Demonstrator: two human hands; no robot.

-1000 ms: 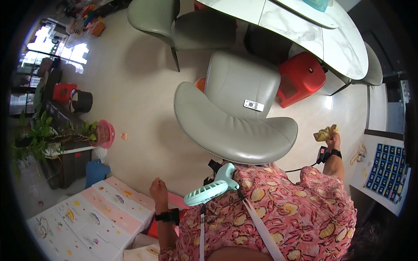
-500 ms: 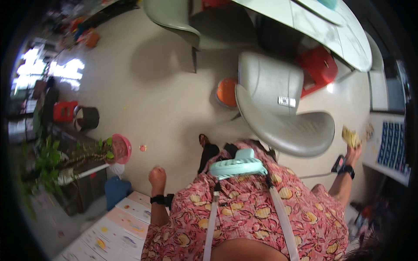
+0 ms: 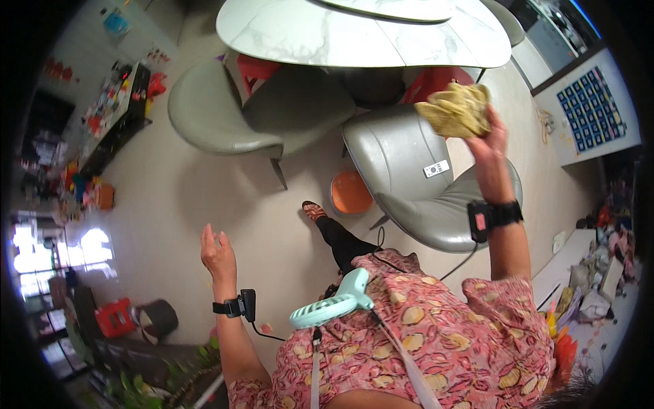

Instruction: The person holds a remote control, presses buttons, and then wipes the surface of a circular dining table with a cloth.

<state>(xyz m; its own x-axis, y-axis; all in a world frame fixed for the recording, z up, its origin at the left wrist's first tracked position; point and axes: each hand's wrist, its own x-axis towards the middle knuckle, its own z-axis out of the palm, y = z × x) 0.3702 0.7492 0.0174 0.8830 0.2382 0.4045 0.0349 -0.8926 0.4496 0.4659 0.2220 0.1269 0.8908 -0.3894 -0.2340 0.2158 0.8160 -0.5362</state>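
A crumpled yellowish cloth [image 3: 455, 112] is gripped in my right hand [image 3: 492, 138], which is raised over the back part of a grey padded chair [image 3: 388, 146]. Beyond the cloth lies the rim of a white marbled table. My left hand [image 3: 218, 255] hangs over the floor with its fingers apart and nothing in it. On the chair's seat rests a white remote control [image 3: 437, 168]. A mint-green portable fan [image 3: 334, 303] hangs on a strap at my chest.
The oval white marbled table [image 3: 293, 31] is ahead. A second grey chair [image 3: 218, 116] stands to its left, and an orange round stool [image 3: 351, 192] sits between the chairs. At left are a red stool [image 3: 114, 317] and a dark bin [image 3: 158, 319]. Cluttered things line a right-hand ledge.
My right hand has swung up and inward with the cloth, from the far right to above the chair. My left hand has moved forward and left, its fingers opening. The view has turned and the table is nearer.
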